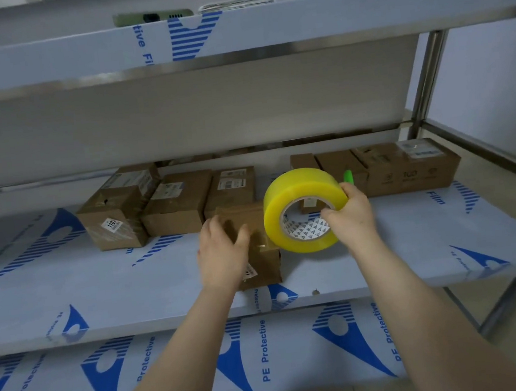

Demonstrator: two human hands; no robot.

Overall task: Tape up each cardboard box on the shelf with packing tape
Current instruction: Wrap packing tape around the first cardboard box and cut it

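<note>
Left hand (pixel 221 254) presses box (pixel 265 267) — right hand (pixel 353 213) grips tape roll (pixel 297 186).

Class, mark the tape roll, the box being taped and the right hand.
tape roll (pixel 294 188): head view, outer yellow band.
box being taped (pixel 265 268): head view, front face.
right hand (pixel 349 214): head view, back of hand.

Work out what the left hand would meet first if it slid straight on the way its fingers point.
Probably the labelled box in the back row, just past the small box the left hand rests on; depth is unclear.
</note>
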